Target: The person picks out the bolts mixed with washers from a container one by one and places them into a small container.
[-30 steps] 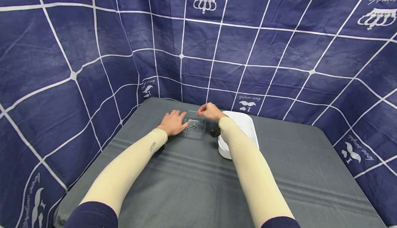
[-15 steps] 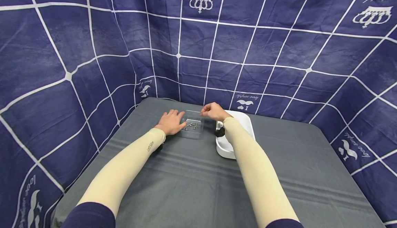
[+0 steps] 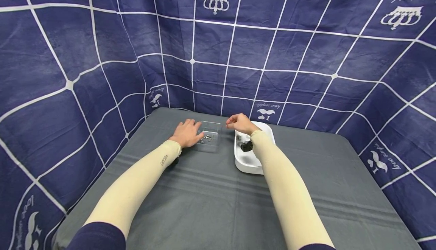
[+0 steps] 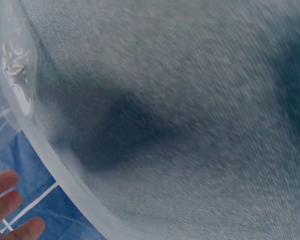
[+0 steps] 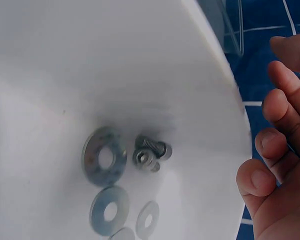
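Note:
My left hand (image 3: 186, 133) lies with straight, spread fingers at the left side of a clear plastic box (image 3: 212, 148). Its fingertips (image 4: 29, 230) show at the lower left in the left wrist view. Several metal screws (image 3: 208, 138) lie inside the clear box. Between that box and a white tray (image 3: 249, 170), my right hand (image 3: 240, 123) hovers at the tray's far left rim. The right fingers (image 5: 275, 145) are loosely curled, and nothing shows between them. In the tray, the right wrist view reveals socket-head screws (image 5: 146, 158) beside several flat washers (image 5: 91, 161).
Grey cloth (image 3: 204, 201) covers the table. A blue curtain (image 3: 279, 49) with white lines stands behind and on both sides. The small black wrist camera (image 3: 246, 146) of the right arm hangs over the white tray.
My right hand has moved right, from above the clear box to the white tray's left rim. The left hand stays by the clear box. The head view has shifted slightly.

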Tool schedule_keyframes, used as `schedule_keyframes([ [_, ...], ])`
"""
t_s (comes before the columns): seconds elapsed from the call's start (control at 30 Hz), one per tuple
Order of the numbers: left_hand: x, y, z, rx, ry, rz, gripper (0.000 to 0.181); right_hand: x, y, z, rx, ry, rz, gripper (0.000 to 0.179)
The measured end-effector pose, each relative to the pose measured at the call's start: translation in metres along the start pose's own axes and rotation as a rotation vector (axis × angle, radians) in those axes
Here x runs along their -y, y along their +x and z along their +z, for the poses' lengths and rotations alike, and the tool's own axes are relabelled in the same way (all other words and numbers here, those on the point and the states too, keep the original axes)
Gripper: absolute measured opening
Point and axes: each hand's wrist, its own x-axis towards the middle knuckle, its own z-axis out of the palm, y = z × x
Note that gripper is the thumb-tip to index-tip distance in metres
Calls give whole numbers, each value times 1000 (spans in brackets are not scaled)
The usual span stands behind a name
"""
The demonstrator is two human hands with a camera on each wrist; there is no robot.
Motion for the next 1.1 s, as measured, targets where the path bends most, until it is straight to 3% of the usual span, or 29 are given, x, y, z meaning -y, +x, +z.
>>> schedule_keyframes([
  [0.63, -33, 16, -1, -63, 7, 38, 60, -22, -26, -20, -22, 93, 21, 15],
  [1.1, -63, 26, -5, -91, 1, 80, 60, -40, -39, -27, -30, 56, 82, 16],
])
